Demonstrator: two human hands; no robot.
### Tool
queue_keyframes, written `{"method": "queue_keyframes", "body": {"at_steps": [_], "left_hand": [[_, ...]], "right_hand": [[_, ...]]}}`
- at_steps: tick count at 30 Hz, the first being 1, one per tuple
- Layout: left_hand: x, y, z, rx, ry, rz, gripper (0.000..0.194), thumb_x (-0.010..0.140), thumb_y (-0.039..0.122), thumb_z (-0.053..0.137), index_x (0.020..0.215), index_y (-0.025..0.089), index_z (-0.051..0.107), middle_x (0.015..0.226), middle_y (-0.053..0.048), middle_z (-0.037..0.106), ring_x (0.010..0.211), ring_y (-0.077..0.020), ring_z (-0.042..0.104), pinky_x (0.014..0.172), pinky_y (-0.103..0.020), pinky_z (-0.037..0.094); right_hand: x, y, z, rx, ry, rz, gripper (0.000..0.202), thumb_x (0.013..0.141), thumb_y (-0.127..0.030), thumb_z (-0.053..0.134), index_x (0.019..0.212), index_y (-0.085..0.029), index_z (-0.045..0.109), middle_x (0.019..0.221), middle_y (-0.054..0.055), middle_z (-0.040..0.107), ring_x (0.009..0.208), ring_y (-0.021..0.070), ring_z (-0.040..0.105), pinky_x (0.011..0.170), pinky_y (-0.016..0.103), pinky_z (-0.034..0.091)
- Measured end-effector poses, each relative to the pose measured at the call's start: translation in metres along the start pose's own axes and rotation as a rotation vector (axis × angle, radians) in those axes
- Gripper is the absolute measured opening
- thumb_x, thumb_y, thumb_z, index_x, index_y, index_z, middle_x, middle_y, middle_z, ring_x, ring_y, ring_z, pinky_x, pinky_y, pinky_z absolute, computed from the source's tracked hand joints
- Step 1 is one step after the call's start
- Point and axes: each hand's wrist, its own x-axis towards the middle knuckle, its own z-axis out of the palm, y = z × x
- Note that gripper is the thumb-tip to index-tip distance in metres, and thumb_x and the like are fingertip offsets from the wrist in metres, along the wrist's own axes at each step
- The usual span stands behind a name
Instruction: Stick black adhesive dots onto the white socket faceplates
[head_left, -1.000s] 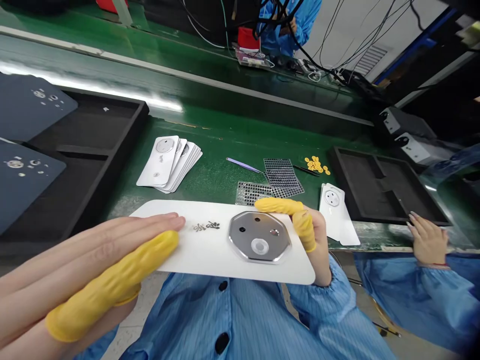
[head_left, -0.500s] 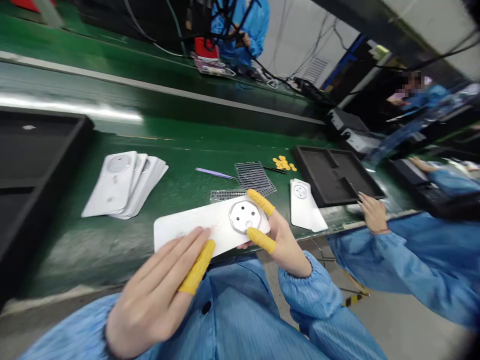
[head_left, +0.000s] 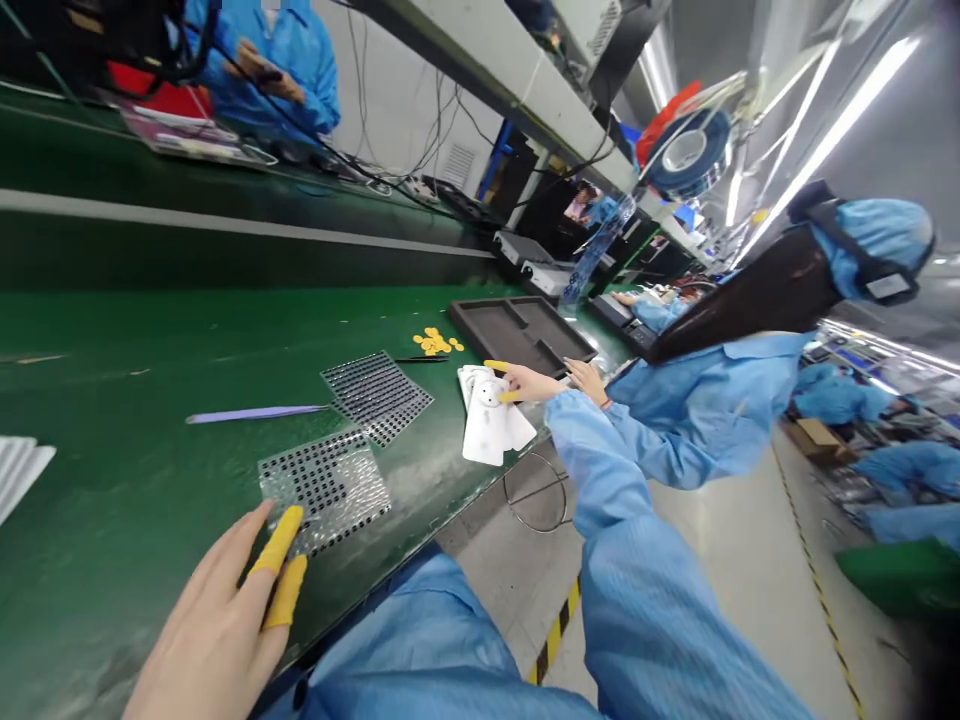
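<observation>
My right hand [head_left: 525,383], with yellow finger covers, reaches over a small pile at the bench's right and grips the end of a white plate [head_left: 486,430] with a round three-hole face. Other white plates lie under and beside it. My left hand [head_left: 225,600], also with yellow covers, rests with fingers apart at the lower left, holding nothing. Its fingertips are by a clear sheet of black dots [head_left: 326,490]. A second dotted sheet [head_left: 375,395] overlaps that one, near purple tweezers [head_left: 259,413].
Yellow finger covers [head_left: 435,342] lie beside black tweezers [head_left: 422,359]. Behind the pile is a black divided tray [head_left: 517,335]. White plates [head_left: 21,470] show at the left edge. A co-worker's hand [head_left: 587,380] is close to my right hand, at the tray.
The view has swung right. The white plate has gone from in front of me to the right-hand pile with my right hand. My left hand has come off it.
</observation>
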Motion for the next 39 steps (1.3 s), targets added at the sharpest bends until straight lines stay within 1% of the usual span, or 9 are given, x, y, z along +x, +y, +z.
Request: {"method": "queue_keyframes", "body": {"at_steps": [5,9,12,15,18,22,26,31,39], "left_hand": [[0.0,0.009,0.014,0.061,-0.096,0.011,0.026,0.078,0.017,0.043,0.094,0.01,0.063,0.14,-0.028,0.045,0.121,-0.0518,0.048,0.078,-0.063,0.051],[0.001,0.035,0.001,0.036,-0.134,-0.16,0.032,0.088,0.021,0.044,0.112,0.012,0.063,0.141,-0.025,0.047,0.128,-0.0447,0.046,0.09,-0.061,0.048],[-0.005,0.046,-0.01,-0.092,-0.079,-0.278,0.038,0.091,0.019,0.044,0.128,0.016,0.052,0.14,-0.019,0.051,0.131,-0.0329,0.046,0.099,-0.051,0.048],[-0.022,0.052,-0.025,-0.289,0.013,-0.536,0.033,0.09,0.02,0.043,0.12,0.014,0.056,0.117,-0.016,0.066,0.107,-0.0238,0.065,0.087,-0.036,0.057],[-0.032,0.057,-0.039,-0.574,-0.021,-0.785,0.025,0.089,0.028,0.046,0.095,0.014,0.066,0.089,-0.011,0.073,0.077,-0.0206,0.072,0.069,-0.031,0.06],[-0.014,0.054,-0.042,-1.093,0.033,-1.102,0.042,0.084,0.049,0.056,0.098,0.012,0.069,0.093,-0.013,0.076,0.082,-0.0237,0.073,0.074,-0.035,0.061],[0.009,0.045,-0.036,-1.277,0.146,-1.284,0.047,0.063,0.053,0.077,0.085,0.012,0.072,0.081,-0.011,0.077,0.078,-0.0251,0.073,0.068,-0.034,0.061],[0.012,0.045,-0.034,-1.363,0.22,-1.281,0.038,0.068,0.043,0.078,0.089,0.012,0.072,0.08,-0.009,0.077,0.076,-0.0202,0.073,0.067,-0.028,0.059],[0.009,0.039,-0.024,-1.224,0.157,-1.12,0.027,0.078,0.037,0.064,0.084,0.013,0.074,0.087,-0.009,0.077,0.083,-0.0211,0.071,0.079,-0.03,0.057]], "right_hand": [[0.012,-0.03,0.028,-0.149,0.119,0.002,0.032,0.088,-0.021,0.06,0.12,-0.013,0.057,0.124,0.015,0.056,0.108,0.0232,0.06,0.098,0.048,0.048],[-0.019,-0.096,0.115,-0.087,0.071,-0.216,0.043,0.089,-0.026,0.058,0.131,-0.019,0.05,0.142,0.015,0.045,0.135,0.0241,0.041,0.115,0.047,0.033],[-0.051,-0.135,0.179,-0.016,0.01,-0.522,0.047,0.086,-0.034,0.064,0.13,-0.021,0.052,0.142,0.014,0.048,0.138,0.0253,0.038,0.112,0.047,0.039],[-0.07,-0.147,0.213,0.086,0.104,-0.624,0.031,0.091,-0.022,0.056,0.122,-0.023,0.059,0.134,0.012,0.058,0.132,0.0231,0.047,0.105,0.047,0.046],[-0.073,-0.145,0.217,0.231,0.167,-0.62,0.035,0.091,-0.017,0.055,0.125,-0.024,0.056,0.128,0.012,0.062,0.126,0.0209,0.053,0.103,0.046,0.048],[-0.074,-0.149,0.2,0.252,0.066,-0.735,0.045,0.089,-0.017,0.057,0.133,-0.022,0.049,0.135,0.016,0.055,0.13,0.0238,0.049,0.104,0.05,0.045],[-0.074,-0.164,0.181,0.348,-0.049,-0.762,0.048,0.086,-0.027,0.064,0.132,-0.019,0.05,0.13,0.018,0.057,0.125,0.0256,0.052,0.101,0.05,0.047],[-0.064,-0.184,0.179,0.423,0.105,-0.685,0.026,0.088,-0.015,0.059,0.112,-0.025,0.062,0.102,0.007,0.068,0.095,0.0179,0.064,0.082,0.037,0.056],[-0.05,-0.185,0.212,0.29,0.113,-0.821,0.033,0.089,-0.007,0.05,0.119,-0.019,0.054,0.109,0.013,0.062,0.102,0.0207,0.06,0.084,0.037,0.057]]}}
